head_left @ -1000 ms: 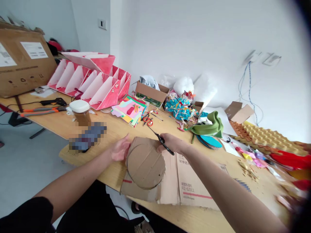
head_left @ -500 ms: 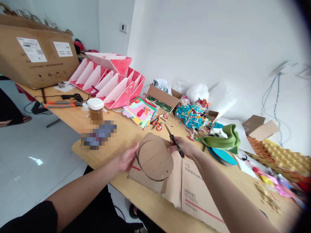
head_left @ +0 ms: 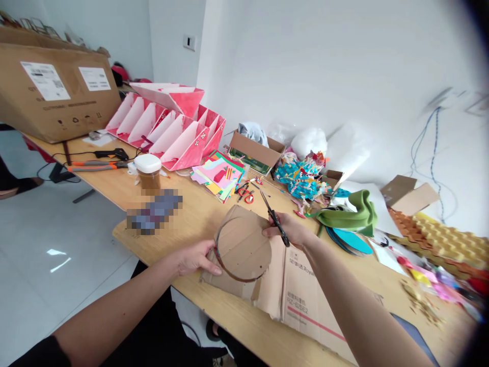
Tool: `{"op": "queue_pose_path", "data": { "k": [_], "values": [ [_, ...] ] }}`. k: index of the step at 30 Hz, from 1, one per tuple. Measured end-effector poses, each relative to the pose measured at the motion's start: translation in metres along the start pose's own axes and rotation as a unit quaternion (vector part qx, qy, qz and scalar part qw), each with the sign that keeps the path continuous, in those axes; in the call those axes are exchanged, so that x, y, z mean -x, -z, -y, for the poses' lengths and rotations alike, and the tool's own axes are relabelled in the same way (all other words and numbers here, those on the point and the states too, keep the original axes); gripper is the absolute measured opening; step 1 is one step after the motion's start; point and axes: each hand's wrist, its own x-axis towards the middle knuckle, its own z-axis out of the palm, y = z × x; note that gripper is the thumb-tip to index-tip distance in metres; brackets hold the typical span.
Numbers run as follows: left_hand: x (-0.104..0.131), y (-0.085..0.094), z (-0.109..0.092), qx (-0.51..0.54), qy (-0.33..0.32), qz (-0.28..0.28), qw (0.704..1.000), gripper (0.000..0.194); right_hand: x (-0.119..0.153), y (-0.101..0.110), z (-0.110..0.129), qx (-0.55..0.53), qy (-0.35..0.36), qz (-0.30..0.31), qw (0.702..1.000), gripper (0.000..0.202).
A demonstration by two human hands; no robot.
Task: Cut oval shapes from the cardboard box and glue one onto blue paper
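My right hand grips a pair of black-handled scissors, blades pointing up and away. Its fingertips also touch the right side of a round cardboard disc. The disc rests over a larger sheet of printed cardboard, which has a red stripe and a fold. At the disc's left edge, my left hand has its thumb stretched out, apart from the fingers. Whether its hidden fingertips press on the disc's rim I cannot tell.
Beyond the hands lie coloured paper sheets and red-handled scissors. A lidded jar and a blurred-out object stand left. Green felt and teal discs lie right; pink-and-white dividers are behind.
My left hand has shifted slightly down along the disc's left edge, its thumb now spread away from the fingers. My right hand still holds the scissors. The view has tilted slightly.
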Motion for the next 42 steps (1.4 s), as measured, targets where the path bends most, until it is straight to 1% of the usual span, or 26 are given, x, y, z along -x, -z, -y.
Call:
{"op": "queue_pose_path", "data": {
  "k": [7, 10, 11, 16, 19, 23, 26, 29, 31, 34, 35, 36, 37, 39, 41, 42],
  "values": [
    [0.003, -0.002, -0.004, -0.02, 0.002, -0.014, 1.0, 0.055, 0.0, -0.001, -0.006, 0.01, 0.007, -0.003, 1.0, 0.048],
    [-0.001, 0.0, -0.007, -0.008, 0.009, -0.027, 1.0, 0.042, 0.001, -0.002, -0.006, 0.038, 0.012, -0.014, 0.999, 0.046],
    [-0.003, 0.001, -0.008, 0.0, 0.011, -0.035, 0.999, 0.041, 0.002, -0.003, -0.006, 0.049, 0.013, -0.018, 0.999, 0.045],
    [-0.014, -0.001, -0.012, 0.056, 0.02, -0.062, 0.996, 0.058, 0.007, -0.008, 0.003, 0.096, 0.017, -0.042, 0.994, 0.041],
    [-0.016, -0.001, -0.016, 0.075, 0.039, -0.072, 0.994, 0.059, 0.012, -0.011, 0.014, 0.118, 0.012, -0.046, 0.992, 0.036],
    [-0.016, 0.001, -0.025, 0.048, 0.055, -0.092, 0.993, 0.053, 0.016, -0.018, 0.024, 0.132, 0.002, -0.043, 0.99, 0.033],
    [-0.017, -0.002, -0.032, 0.005, 0.053, -0.103, 0.993, 0.057, 0.014, -0.024, 0.025, 0.135, 0.003, -0.055, 0.989, 0.036],
    [-0.018, -0.005, -0.036, -0.028, 0.039, -0.126, 0.991, 0.055, 0.015, -0.026, 0.026, 0.129, 0.014, -0.087, 0.988, 0.041],
    [-0.018, -0.005, -0.036, -0.043, 0.036, -0.137, 0.989, 0.053, 0.022, -0.023, 0.028, 0.12, 0.031, -0.129, 0.984, 0.043],
    [-0.019, 0.001, -0.031, -0.055, 0.036, -0.137, 0.988, 0.054, 0.044, -0.017, 0.031, 0.086, 0.083, -0.212, 0.97, 0.042],
    [-0.019, 0.003, -0.029, -0.056, 0.037, -0.136, 0.988, 0.055, 0.054, -0.016, 0.03, 0.067, 0.099, -0.228, 0.966, 0.042],
    [-0.019, 0.005, -0.028, -0.057, 0.039, -0.135, 0.988, 0.055, 0.065, -0.017, 0.027, 0.039, 0.111, -0.226, 0.967, 0.043],
    [-0.019, 0.007, -0.026, -0.058, 0.04, -0.136, 0.988, 0.055, 0.077, -0.02, 0.024, 0.005, 0.116, -0.204, 0.972, 0.045],
    [-0.018, 0.009, -0.025, -0.06, 0.036, -0.145, 0.987, 0.055, 0.101, -0.03, 0.014, -0.076, 0.103, -0.114, 0.985, 0.053],
    [-0.018, 0.009, -0.025, -0.064, 0.023, -0.16, 0.985, 0.059, 0.123, -0.044, 0.004, -0.134, 0.069, -0.013, 0.988, 0.061],
    [-0.019, 0.009, -0.025, -0.066, 0.015, -0.168, 0.983, 0.062, 0.133, -0.051, -0.001, -0.147, 0.047, 0.025, 0.988, 0.064]
  ]
}}
